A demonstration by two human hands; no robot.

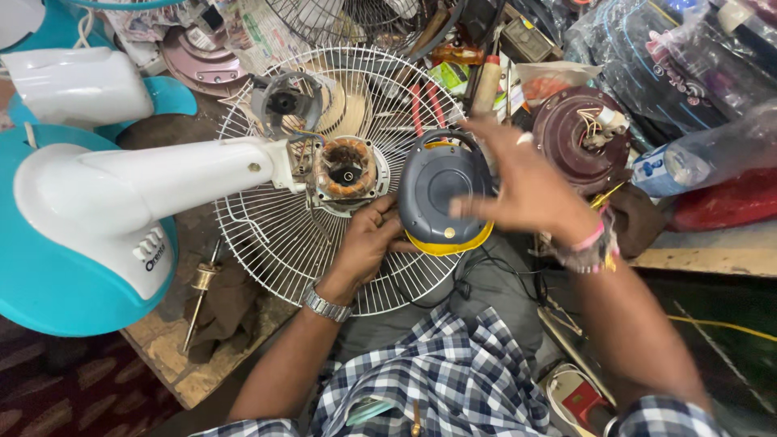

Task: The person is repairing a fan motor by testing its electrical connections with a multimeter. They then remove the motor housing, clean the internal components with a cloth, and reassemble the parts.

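A grey and yellow handheld meter stands upright on the white wire fan guard. My left hand grips its lower left side. My right hand hovers over the meter's right side, fingers spread, touching its edge. Left of the meter sits an exposed fan motor with copper windings, fixed to the white fan neck. A loose grey motor cover lies behind it.
A teal fan base and white stand fill the left. A maroon motor with wires, a plastic bottle, red-handled pliers, a rotor shaft and bagged fan parts crowd the wooden bench.
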